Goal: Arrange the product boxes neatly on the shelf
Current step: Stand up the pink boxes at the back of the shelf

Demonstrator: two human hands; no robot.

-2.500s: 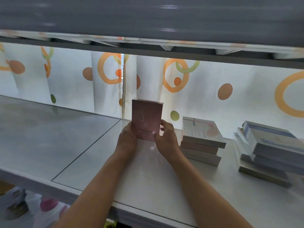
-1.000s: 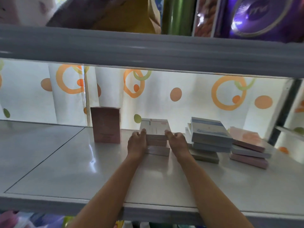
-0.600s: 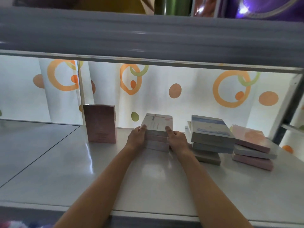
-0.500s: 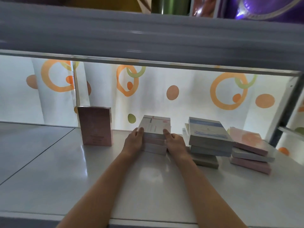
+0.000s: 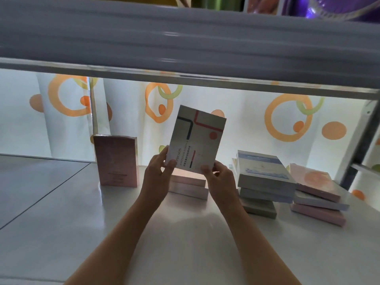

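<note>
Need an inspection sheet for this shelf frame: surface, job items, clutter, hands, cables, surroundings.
Surface: white shelf, glossy.
Job's things: white box lifted, tilted; pink box upright; two pink boxes flat beneath the lifted one; blue-topped stack and pink-topped stack at the right.
Clutter: nothing seen.
Hands: left hand and right hand pinch the white box's lower corners.
Cables: nothing seen.
Surroundings: circle-print curtain behind; upper shelf overhead.
</note>
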